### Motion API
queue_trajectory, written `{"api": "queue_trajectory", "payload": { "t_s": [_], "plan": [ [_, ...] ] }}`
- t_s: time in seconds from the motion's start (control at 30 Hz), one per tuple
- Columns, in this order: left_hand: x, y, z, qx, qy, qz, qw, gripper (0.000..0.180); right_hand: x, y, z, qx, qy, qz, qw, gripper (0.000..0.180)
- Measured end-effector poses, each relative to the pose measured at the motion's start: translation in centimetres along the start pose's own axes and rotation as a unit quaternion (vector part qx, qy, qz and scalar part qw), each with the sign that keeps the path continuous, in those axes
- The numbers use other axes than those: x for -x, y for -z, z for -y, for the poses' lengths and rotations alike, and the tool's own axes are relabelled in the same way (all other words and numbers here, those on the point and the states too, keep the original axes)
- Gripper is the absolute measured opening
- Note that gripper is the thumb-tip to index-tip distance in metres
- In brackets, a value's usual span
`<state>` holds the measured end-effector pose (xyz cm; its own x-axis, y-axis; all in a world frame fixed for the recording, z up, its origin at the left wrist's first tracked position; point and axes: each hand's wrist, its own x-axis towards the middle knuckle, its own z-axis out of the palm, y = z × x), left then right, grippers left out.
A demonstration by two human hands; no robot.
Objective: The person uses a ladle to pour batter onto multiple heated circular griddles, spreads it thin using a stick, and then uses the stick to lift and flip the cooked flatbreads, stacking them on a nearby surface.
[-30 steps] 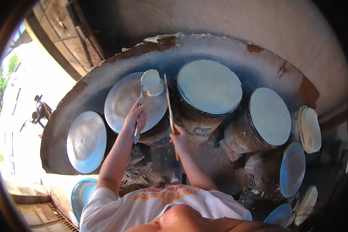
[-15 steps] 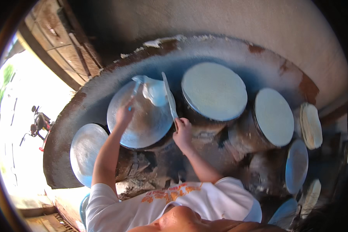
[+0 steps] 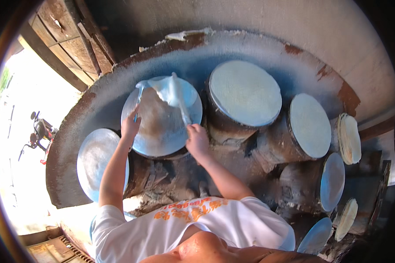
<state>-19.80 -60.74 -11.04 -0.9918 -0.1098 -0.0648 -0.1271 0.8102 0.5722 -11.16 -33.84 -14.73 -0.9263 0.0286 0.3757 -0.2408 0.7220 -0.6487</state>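
My left hand (image 3: 131,127) is closed around a thin bluish tool (image 3: 139,100), whose upper end meets the edge of the batter; its exact kind is unclear. In my right hand (image 3: 197,139) is the handle of a long flat spatula (image 3: 180,98), its blade smeared by motion and pointing away from me. Both tools are over a round griddle (image 3: 156,136). White wet batter (image 3: 159,86) covers part of its far side and runs beneath the spatula. The griddle's middle and near side show a brownish, uncoated surface.
Right of it, two griddles carry pale round sheets (image 3: 245,93) (image 3: 310,126). A bare griddle (image 3: 100,164) stands at the left; another (image 3: 332,182) is at the right. Stacked flatbreads (image 3: 349,139) lie beyond. A curved, chipped wall (image 3: 289,59) rings the griddles. A motorbike (image 3: 40,136) stands outside.
Both hands and tools have shifted left. The batter has spread leftward along the griddle's far edge, and the spatula has tilted. The whole view has shifted slightly too.
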Motion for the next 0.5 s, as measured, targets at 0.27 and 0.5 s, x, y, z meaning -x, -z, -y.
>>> {"api": "queue_trajectory", "payload": {
  "t_s": [0.27,0.5],
  "plan": [
    [5.2,4.0,0.8,0.408,0.115,0.024,0.906,0.054,-1.2,0.8,0.3,0.036,0.001,0.013,0.999,0.03],
    [8.8,4.9,1.8,0.158,0.11,-0.081,0.978,0.061,-4.9,0.3,1.8,0.06,0.029,0.026,0.997,0.028]
  ]
}}
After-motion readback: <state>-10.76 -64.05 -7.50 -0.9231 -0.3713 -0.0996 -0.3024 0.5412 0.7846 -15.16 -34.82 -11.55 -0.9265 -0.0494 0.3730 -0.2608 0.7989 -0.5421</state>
